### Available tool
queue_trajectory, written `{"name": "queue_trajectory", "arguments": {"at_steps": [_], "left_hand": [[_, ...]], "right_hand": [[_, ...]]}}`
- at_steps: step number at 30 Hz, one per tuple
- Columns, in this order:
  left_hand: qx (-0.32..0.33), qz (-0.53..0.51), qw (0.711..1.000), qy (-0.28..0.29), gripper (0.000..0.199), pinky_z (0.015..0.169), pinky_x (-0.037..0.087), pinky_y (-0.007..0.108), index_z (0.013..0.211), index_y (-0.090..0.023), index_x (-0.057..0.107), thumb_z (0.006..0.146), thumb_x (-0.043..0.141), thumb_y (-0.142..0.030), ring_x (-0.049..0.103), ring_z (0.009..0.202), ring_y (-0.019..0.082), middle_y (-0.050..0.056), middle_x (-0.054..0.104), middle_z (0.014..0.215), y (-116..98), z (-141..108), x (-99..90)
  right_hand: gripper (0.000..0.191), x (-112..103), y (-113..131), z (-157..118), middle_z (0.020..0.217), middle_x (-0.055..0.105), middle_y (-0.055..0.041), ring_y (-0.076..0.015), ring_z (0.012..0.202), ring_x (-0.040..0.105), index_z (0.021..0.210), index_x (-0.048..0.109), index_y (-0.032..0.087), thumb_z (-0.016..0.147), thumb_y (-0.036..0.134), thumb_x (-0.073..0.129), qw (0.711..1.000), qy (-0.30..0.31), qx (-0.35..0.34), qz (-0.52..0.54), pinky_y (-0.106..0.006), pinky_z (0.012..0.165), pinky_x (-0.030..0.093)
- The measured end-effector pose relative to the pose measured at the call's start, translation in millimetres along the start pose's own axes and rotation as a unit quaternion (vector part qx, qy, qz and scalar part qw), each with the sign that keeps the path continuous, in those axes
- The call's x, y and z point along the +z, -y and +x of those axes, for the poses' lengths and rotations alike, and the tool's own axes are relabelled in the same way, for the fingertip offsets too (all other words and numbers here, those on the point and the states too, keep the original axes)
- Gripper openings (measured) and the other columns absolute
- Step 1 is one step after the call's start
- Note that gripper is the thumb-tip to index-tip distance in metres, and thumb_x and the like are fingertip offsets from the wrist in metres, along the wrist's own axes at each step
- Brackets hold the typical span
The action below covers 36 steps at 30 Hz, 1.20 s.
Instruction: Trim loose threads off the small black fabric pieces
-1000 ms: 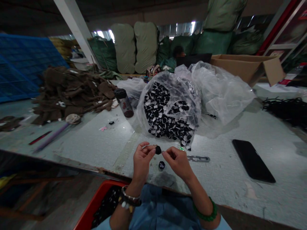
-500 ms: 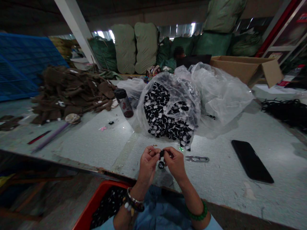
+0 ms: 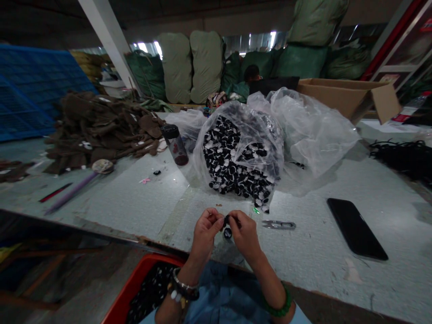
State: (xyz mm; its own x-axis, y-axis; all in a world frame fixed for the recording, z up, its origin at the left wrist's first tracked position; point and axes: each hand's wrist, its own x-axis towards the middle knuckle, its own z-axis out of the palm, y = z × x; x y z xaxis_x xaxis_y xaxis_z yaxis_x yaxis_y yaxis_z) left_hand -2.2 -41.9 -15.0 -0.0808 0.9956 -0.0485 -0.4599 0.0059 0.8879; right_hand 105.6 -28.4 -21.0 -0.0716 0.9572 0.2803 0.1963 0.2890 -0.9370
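Note:
Both hands meet over the table's near edge, pinching one small black piece (image 3: pixel 226 220) between them. My left hand (image 3: pixel 206 229) is closed on its left side, and my right hand (image 3: pixel 243 231) is closed on its right side. The piece is too small and covered to name its kind. Just below the fingertips lies a round black piece with a pale patch (image 3: pixel 227 233) on the table. A clear plastic bag (image 3: pixel 275 157) filled with small black-and-white pieces (image 3: pixel 222 153) lies open beyond my hands. Thread snips (image 3: pixel 279 224) rest to the right of my right hand.
A black phone (image 3: pixel 357 229) lies at right. A dark-lidded bottle (image 3: pixel 175 146) stands left of the bag. Brown fabric pieces (image 3: pixel 101 130) are heaped at left, near a purple-handled stick (image 3: pixel 72 191). An orange bin (image 3: pixel 130 279) sits below the table edge. Another person (image 3: pixel 252 73) is behind the bag.
My hands have shifted slightly down, and the fingers have turned a little around the small black piece. The view has moved very slightly; the things on the table stay in place.

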Motion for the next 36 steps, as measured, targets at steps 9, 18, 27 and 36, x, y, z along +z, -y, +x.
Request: {"name": "queue_trajectory", "arguments": {"at_steps": [9, 18, 27, 36], "left_hand": [[-0.14, -0.146, 0.979, -0.014, 0.04, 0.049, 0.038, 0.016, 0.086, -0.018, 0.04, 0.055, 0.065, -0.009, 0.049, 0.051, 0.006, -0.005, 0.05, 0.06, -5, 1, -0.8], [-0.119, -0.11, 0.987, 0.003, 0.031, 0.048, 0.036, 0.016, 0.082, -0.018, 0.041, 0.061, 0.062, -0.014, 0.05, 0.054, 0.008, -0.004, 0.052, 0.061, -8, 0, 2.6], [-0.133, -0.063, 0.985, 0.091, 0.024, 0.046, 0.033, 0.016, 0.078, -0.019, 0.037, 0.066, 0.057, -0.012, 0.047, 0.052, 0.006, -0.004, 0.051, 0.06, -13, 0, -7.9], [-0.129, -0.114, 0.984, 0.047, 0.036, 0.051, 0.037, 0.017, 0.094, -0.018, 0.039, 0.064, 0.06, -0.016, 0.051, 0.053, 0.006, 0.0, 0.058, 0.07, -9, 1, -1.2]], "right_hand": [[0.014, -3, -14, -4, 0.039, 0.027, 0.011, -0.0007, 0.031, 0.012, 0.068, 0.051, 0.015, 0.065, 0.027, 0.059, 0.763, 0.251, 0.239, 0.546, -0.012, 0.029, 0.012], [0.009, -4, -13, -3, 0.04, 0.034, 0.0089, -0.0007, 0.033, 0.023, 0.063, 0.055, 0.014, 0.065, 0.021, 0.062, 0.846, 0.125, 0.212, 0.474, -0.013, 0.031, 0.016], [0.009, -6, -13, -9, 0.038, 0.031, 0.0093, 0.0001, 0.033, 0.02, 0.058, 0.057, 0.012, 0.059, 0.017, 0.065, 0.807, 0.173, 0.254, 0.505, -0.013, 0.031, 0.013], [0.008, 7, -22, -10, 0.043, 0.033, 0.0088, -0.0003, 0.036, 0.015, 0.061, 0.056, 0.015, 0.062, 0.017, 0.063, 0.714, 0.102, 0.252, 0.646, -0.009, 0.03, 0.015]]}}
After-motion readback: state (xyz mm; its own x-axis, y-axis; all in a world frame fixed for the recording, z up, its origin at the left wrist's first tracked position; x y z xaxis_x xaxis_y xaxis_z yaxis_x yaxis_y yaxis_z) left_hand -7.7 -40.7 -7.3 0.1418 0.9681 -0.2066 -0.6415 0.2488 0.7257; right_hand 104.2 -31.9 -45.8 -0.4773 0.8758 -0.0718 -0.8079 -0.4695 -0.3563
